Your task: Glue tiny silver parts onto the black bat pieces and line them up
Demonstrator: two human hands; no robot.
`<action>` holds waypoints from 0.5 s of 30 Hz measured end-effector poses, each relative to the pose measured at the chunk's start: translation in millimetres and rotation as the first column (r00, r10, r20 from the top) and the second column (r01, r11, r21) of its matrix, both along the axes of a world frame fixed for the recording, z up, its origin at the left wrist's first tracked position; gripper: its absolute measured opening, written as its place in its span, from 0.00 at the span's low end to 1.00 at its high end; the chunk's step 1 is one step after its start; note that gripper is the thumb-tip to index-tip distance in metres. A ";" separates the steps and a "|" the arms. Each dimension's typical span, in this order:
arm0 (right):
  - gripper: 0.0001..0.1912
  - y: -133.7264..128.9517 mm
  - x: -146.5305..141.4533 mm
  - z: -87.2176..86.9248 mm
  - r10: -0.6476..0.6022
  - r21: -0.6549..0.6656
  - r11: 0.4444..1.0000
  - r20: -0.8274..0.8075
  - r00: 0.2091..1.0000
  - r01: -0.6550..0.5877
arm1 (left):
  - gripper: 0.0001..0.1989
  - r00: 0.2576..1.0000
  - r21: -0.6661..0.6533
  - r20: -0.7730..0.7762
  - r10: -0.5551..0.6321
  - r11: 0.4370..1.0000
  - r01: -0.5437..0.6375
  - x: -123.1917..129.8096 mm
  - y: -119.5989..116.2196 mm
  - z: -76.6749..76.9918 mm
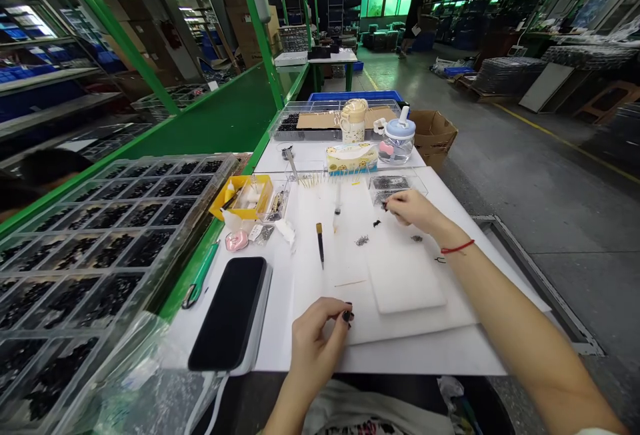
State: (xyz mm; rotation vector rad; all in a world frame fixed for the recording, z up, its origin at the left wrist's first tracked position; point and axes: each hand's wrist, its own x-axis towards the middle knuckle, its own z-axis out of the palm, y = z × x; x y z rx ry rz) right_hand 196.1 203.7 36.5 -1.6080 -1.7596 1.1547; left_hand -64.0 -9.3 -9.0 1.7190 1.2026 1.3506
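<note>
My left hand (320, 332) is at the front of the white foam sheet (310, 275), thumb and forefinger pinched. Dark spots show at its fingertips; whether they are nails or a small black part I cannot tell. Farther off, my right hand (413, 210) pinches beside a clear box (390, 184) with dark contents, its fingertips hiding whatever they grip. Close to it lie a small black piece (377, 224) and a pile of tiny metal bits (362, 240). A thick white foam pad (407, 282) sits between the hands. A black-handled brush (321, 245) and a thin stick (350, 283) lie left of it.
At left are a phone (230, 312), a green cutter (203, 272), a yellow tray (245, 196) and a compartment box (115, 222) of black parts. Behind stand a tissue pack (351, 157), a cup (353, 120) and a water jug (399, 138). A person (415, 12) is far off.
</note>
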 end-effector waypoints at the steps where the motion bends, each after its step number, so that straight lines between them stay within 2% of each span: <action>1: 0.17 -0.7 5.9 1.1 -0.009 0.010 1.000 -0.080 0.997 0.010 | 0.07 1.000 0.003 0.002 0.000 1.000 0.000 0.3 -0.1 -0.2; 5: 0.18 -0.9 25.1 4.7 -0.004 0.045 0.999 -0.327 0.945 0.019 | 0.07 1.000 0.020 0.017 0.006 1.000 -0.007 0.4 0.0 -1.4; 8: 0.17 1.9 25.5 1.2 0.025 0.042 0.999 -0.365 0.931 -0.011 | 0.07 0.999 0.038 0.029 0.016 0.999 -0.017 0.4 -1.0 -3.1; 11: 0.18 4.0 15.4 -7.4 0.050 0.032 0.999 -0.270 0.961 -0.043 | 0.08 0.999 0.046 0.034 0.021 0.999 -0.023 1.1 -2.6 -5.0; 15: 0.17 2.1 4.6 -19.9 0.092 0.052 0.994 -0.004 0.996 -0.092 | 0.08 0.999 0.055 0.039 -0.007 0.998 0.004 0.7 -0.7 -5.3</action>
